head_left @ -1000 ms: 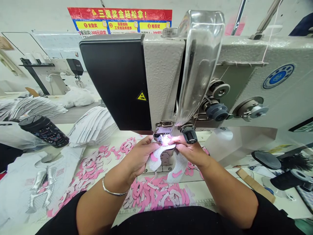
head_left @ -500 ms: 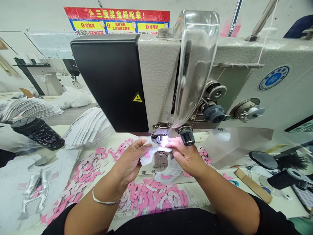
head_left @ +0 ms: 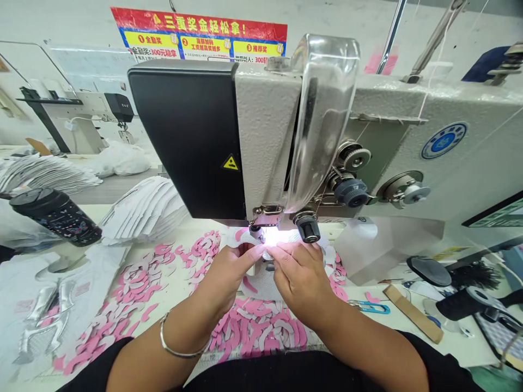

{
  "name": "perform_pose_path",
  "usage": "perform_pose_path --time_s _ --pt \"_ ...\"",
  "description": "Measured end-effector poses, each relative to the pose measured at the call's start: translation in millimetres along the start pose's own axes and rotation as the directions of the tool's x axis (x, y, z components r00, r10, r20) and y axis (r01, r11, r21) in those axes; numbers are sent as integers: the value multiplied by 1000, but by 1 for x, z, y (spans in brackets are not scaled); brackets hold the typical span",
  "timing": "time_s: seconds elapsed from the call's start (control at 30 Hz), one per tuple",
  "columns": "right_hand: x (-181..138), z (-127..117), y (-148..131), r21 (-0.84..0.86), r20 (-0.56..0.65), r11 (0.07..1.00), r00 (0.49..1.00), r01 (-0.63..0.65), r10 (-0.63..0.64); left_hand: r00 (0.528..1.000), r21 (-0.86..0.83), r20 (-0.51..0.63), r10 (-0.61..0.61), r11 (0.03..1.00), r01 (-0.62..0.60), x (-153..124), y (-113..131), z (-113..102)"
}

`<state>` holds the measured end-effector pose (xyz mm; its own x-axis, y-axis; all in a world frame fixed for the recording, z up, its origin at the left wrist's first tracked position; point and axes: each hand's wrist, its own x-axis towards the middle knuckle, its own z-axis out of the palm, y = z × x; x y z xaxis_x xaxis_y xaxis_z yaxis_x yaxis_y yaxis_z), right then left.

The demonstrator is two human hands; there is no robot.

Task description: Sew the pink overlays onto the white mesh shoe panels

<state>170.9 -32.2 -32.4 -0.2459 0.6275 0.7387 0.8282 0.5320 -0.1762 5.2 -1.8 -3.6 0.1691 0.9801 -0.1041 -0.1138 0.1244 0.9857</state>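
Observation:
In the head view my left hand (head_left: pixel 229 275) is closed, thumb and fingers pinching the near edge of a white mesh fabric piece (head_left: pixel 263 289) beneath the sewing machine's (head_left: pixel 267 125) head. My right hand (head_left: pixel 301 277) lies against the left at the fingertips, its fingers closed over the same fabric by the lit needle area. A pink curved patch (head_left: pixel 250 284) shows on the fabric below my hands. The needle tip and much of the piece are hidden by glare and my fingers.
Pink and white curved scraps (head_left: pixel 253 326) cover the table in front and to the left. At left are stacked white fabric pieces (head_left: pixel 143 209) and a black tumbler (head_left: pixel 57 215). Blue thread snips (head_left: pixel 373 307), a brown strip (head_left: pixel 412 313) and a black thread spool (head_left: pixel 461 305) lie at right.
My hands have come together below the needle and the fabric has turned. My right hand now covers more of it. The view has shifted slightly, uncovering the blue snips.

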Motion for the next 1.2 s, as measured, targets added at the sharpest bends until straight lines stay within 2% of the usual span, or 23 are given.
perform_pose_path --time_s 0.17,0.27,0.37,0.43,0.57,0.67,0.77,0.9,1.2 --pt "1 -3 -1 1 44 1000 999 1 -1 1000 56 -22 12 998 -11 9 4 4" --pt "10 -14 5 31 171 1000 985 -2 -3 999 95 -38 -22 995 26 11 8 4" --pt "19 -27 17 70 323 997 946 -20 -4 999 45 46 -17 999 15 11 12 4" --pt "23 -30 26 120 359 992 933 -31 -14 996 -6 87 2 1000 -2 11 13 4" --pt "19 -21 36 246 307 968 951 -45 -34 994 -61 108 9 998 -2 12 13 3" --pt "15 -11 34 257 236 965 972 -53 -9 993 -42 115 35 999 -31 14 11 0" --pt "12 -7 28 225 172 973 985 -52 13 992 -11 115 52 999 -52 17 9 -3" --pt "8 -4 19 136 114 990 993 -47 32 991 3 132 16 1000 -16 20 6 -7" --pt "0 1 10 9 86 1000 996 -18 17 997 54 69 -31 998 27 16 9 -6"
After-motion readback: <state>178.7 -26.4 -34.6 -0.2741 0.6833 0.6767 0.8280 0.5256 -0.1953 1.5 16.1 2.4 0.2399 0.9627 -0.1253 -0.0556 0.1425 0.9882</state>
